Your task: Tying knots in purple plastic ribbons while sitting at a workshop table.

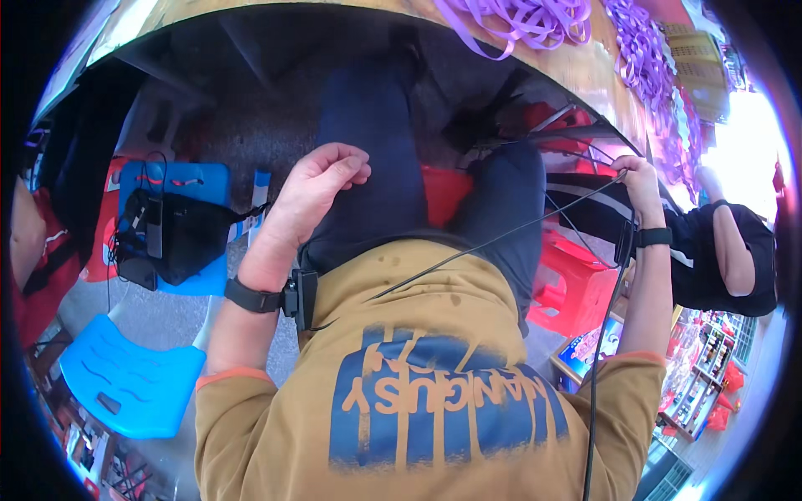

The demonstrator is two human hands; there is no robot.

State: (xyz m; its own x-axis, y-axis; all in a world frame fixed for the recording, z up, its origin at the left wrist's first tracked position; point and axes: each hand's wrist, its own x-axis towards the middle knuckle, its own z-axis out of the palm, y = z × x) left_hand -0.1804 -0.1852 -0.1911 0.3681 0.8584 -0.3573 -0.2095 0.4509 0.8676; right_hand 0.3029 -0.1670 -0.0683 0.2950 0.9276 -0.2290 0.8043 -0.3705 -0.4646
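A thin dark cord (493, 239) stretches slantwise across my lap and the front of my tan shirt. Its upper right end is pinched in the fingers of my right hand (640, 182), which is raised beside my right knee. The lower left end reaches the shirt near my waist. Above my left thigh, my left hand (327, 177) is closed with thumb against curled fingers; whatever it may hold is hidden. Dark bands with small black devices are on both wrists, the left device (299, 299) showing clearly.
Purple ribbons (535, 23) lie on the wooden table (368, 7) ahead, with a yellowish basket (700, 75) farther right. Left are a blue stool (134, 376) and another bearing a black bag (188, 238). A red stool (572, 280) and a person in black (743, 259) are at right.
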